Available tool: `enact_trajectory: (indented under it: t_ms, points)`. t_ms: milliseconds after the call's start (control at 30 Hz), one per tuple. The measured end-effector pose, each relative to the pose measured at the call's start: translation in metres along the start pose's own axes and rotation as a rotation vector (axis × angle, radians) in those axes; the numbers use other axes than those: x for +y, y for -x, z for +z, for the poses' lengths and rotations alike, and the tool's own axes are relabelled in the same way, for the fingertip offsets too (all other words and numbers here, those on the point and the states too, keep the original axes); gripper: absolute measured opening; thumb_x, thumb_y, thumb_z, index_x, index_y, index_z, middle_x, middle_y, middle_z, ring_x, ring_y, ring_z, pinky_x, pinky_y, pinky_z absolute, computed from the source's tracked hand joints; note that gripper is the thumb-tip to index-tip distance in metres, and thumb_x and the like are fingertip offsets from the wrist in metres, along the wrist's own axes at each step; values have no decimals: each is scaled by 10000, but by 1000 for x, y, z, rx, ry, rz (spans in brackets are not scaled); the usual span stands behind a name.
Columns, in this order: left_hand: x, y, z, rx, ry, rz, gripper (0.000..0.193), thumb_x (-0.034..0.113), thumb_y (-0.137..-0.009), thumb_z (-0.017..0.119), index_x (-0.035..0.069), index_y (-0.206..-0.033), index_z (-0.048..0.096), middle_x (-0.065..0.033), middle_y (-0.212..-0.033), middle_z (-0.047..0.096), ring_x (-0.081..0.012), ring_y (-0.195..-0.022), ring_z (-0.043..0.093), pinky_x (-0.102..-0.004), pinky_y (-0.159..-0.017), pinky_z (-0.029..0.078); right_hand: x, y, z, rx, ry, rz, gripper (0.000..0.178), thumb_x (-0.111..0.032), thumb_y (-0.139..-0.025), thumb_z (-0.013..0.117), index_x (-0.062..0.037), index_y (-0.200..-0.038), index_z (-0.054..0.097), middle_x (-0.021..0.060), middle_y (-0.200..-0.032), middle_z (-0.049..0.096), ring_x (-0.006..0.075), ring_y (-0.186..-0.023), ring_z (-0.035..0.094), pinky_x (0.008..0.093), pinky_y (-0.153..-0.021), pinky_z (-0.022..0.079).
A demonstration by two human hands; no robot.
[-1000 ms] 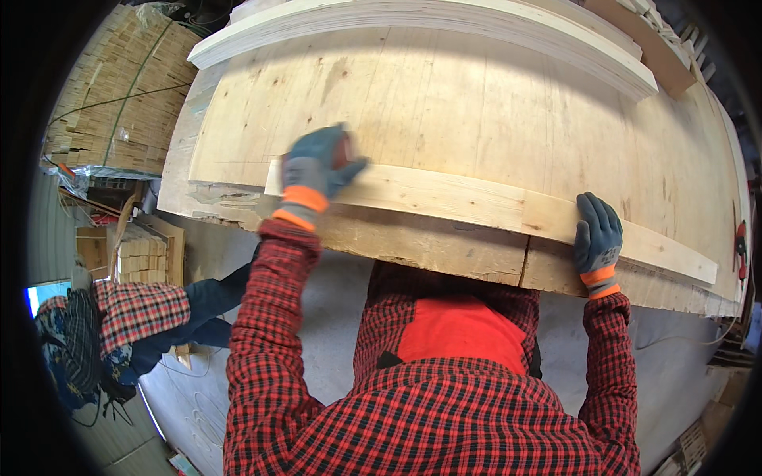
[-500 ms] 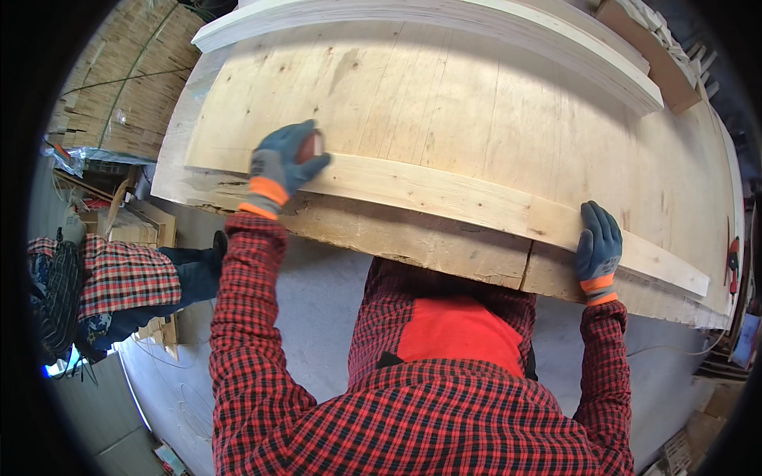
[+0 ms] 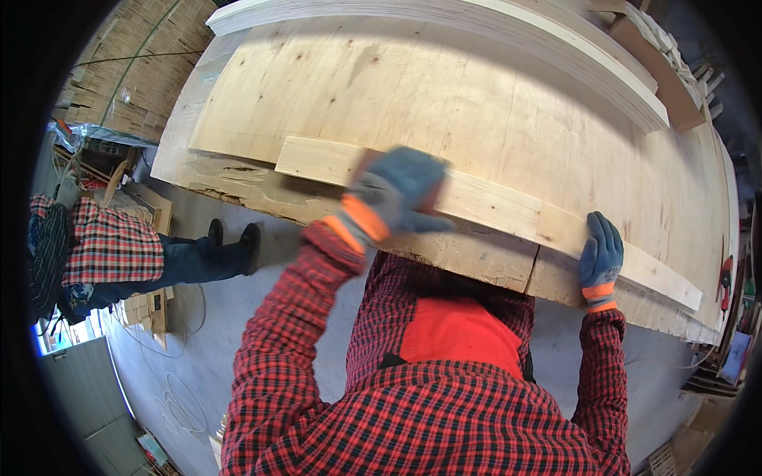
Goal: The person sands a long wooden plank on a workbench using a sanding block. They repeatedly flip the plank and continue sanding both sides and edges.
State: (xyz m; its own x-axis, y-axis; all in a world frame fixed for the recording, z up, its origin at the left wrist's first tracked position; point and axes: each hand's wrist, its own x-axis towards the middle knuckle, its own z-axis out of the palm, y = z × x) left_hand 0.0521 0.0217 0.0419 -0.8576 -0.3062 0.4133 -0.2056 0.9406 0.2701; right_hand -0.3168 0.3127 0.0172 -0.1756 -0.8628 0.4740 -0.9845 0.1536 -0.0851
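A long, pale wooden board (image 3: pixel 492 205) lies along the near edge of a plywood-topped bench (image 3: pixel 452 95). My left hand (image 3: pixel 397 190), in a blue-grey glove with an orange cuff, is over the board left of its middle and blurred by motion. Its fingers are closed round a reddish-brown block (image 3: pixel 437 190) that looks like a sanding block; the glove covers most of it. Toward the board's right end, my right hand (image 3: pixel 601 252), gloved alike, grips it with fingers across the top and the palm at the near edge.
Long pale strips (image 3: pixel 476 32) are stacked along the bench's far side. A red-handled tool (image 3: pixel 725 282) lies at the right edge. At left, a person in a checked top (image 3: pixel 115 246) stands near stacked wood; a cable (image 3: pixel 178 404) trails over the floor.
My left hand has swept right along the board with the block, uncovering the board's left end. My right hand keeps its place on the board. The person at left has shifted slightly.
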Motion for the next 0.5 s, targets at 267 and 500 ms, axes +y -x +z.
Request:
enact_trajectory:
  t_ms: [267, 500]
  points:
    - [-118, 82, -69, 117, -322, -418, 713, 412, -821, 895, 21, -1379, 684, -228, -1265, 746, -425, -1131, 716, -505, -1012, 572, 1, 1, 2, 4, 12, 13, 433, -245, -1082, 483, 19, -1346, 704, 214, -1381, 706, 419, -1266, 646, 503, -1110, 491]
    - [37, -3, 18, -20, 19, 109, 967, 713, -751, 830, 22, -1400, 643, -196, -1316, 675, -396, -1224, 650, -515, -1102, 507, 1, 1, 1, -28, -5, 9, 429, -249, -1090, 490, 18, -1349, 703, 215, -1388, 704, 418, -1273, 646, 503, -1116, 491]
